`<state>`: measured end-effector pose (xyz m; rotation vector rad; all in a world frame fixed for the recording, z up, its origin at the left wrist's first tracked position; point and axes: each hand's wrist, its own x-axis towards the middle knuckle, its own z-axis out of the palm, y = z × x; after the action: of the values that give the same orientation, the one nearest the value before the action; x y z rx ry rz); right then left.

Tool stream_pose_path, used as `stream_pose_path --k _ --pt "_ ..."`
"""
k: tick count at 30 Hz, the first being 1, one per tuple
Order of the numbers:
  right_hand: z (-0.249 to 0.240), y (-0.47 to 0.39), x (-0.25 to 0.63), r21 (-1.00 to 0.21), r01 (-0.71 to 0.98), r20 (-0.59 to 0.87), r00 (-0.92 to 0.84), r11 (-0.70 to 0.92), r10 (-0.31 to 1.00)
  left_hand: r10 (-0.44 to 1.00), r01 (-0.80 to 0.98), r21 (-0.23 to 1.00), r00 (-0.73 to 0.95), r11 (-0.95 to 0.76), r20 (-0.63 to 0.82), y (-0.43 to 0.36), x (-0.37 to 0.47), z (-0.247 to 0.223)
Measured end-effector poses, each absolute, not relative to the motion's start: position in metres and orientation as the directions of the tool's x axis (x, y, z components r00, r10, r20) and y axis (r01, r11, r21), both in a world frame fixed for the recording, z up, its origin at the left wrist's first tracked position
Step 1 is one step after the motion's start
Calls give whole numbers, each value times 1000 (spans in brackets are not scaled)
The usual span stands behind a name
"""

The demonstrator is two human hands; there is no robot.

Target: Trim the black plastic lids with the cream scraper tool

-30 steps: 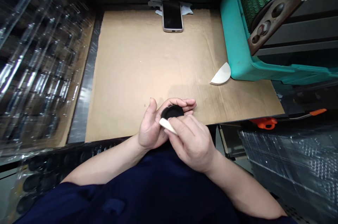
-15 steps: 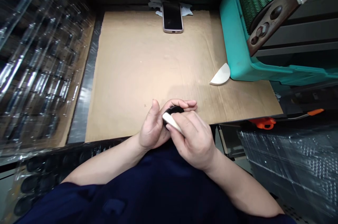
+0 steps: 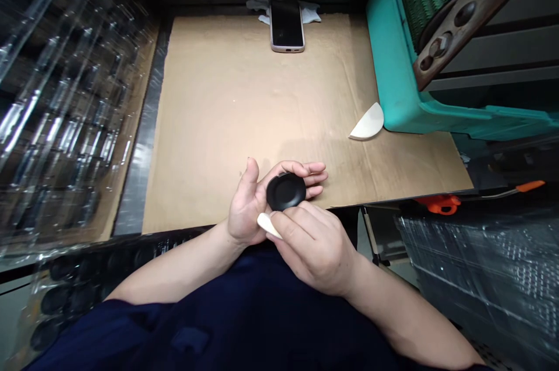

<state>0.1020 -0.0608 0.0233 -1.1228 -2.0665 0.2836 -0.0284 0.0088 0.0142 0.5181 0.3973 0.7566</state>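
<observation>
A shallow, round black disc [image 3: 286,191] with a raised rim lies across the palm and fingers of my left hand [image 3: 251,216]. The index finger curves round its far edge, while the thumb stands out apart from it. Just below the disc, my right hand [image 3: 317,243] pinches a white pad [image 3: 267,224] between thumb and fingers; part of the pad is hidden by them. My right knuckles are close against the disc's lower edge, but I cannot tell if they touch. A similar white half-round pad [image 3: 368,122] rests on the cardboard to the right.
Cardboard [image 3: 218,120] covers the worktop. A phone [image 3: 287,27] leans on a pale cloth at the back. On the right are a teal crate [image 3: 393,80], a rusty metal bracket [image 3: 454,33] and an orange-handled tool [image 3: 441,203]. Clear plastic trays [image 3: 65,97] are stacked at left.
My right hand has drawn the white pad off the black disc, down and to the left. The disc's upper face now shows almost whole.
</observation>
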Motion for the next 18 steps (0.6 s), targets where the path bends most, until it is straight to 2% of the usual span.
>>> stream_pose_path --k 8,11,15,18 --pt "30 -56 108 -516 761 464 -138 394 875 737 -544 609 668 576 -100 8 -28 14" --pt "28 -55 104 -512 761 480 -131 398 867 731 -530 618 673 581 -111 8 -29 14" --pt "25 -58 105 -497 729 488 -213 470 846 732 -529 616 671 583 -117 8 -29 14" --pt "24 -57 108 -517 732 478 -183 444 859 731 -529 608 670 592 -129 8 -28 15"
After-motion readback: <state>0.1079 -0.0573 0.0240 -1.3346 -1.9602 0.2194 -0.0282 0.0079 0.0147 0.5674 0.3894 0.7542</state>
